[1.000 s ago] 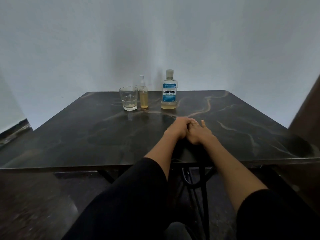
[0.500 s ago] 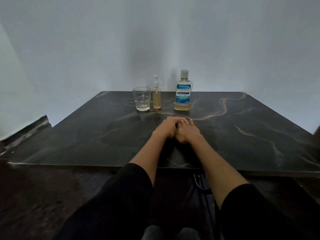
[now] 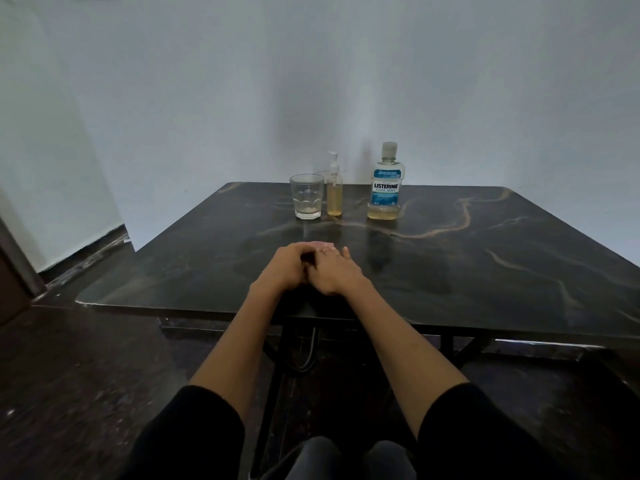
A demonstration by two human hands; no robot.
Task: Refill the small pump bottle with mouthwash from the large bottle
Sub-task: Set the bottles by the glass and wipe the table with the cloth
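A: Where's the pump bottle (image 3: 334, 195)?

B: Upper middle of the frame, upright at the far edge of the table (image 3: 450, 271), its pump head still on. The glass (image 3: 307, 196) stands just beside it on the frame's left. The big bottle (image 3: 386, 183), capped and upright, stands a little apart on the right. Amber liquid shows low in the big bottle; the pump bottle looks more than half full.

A: And the hands?

B: Both lie mid-frame on the table, well short of the bottles, which stand straight ahead of the fingertips, long axes vertical. The left hand (image 3: 285, 268) sits roughly below the glass and pump bottle. The right hand (image 3: 334, 271) comes nearer to the big bottle, though that stands further right.

A: Fingers?

B: The left hand's curl loosely inward and meet the right's; the right's lie flatter, thumb lifted. The hands touch each other and grip no object. Whether the fingers interlace, I cannot tell.

A: So nothing begun?

B: I'd judge so: both lids are on. The likely opening is a forward reach, left to the pump bottle, right to the big one.
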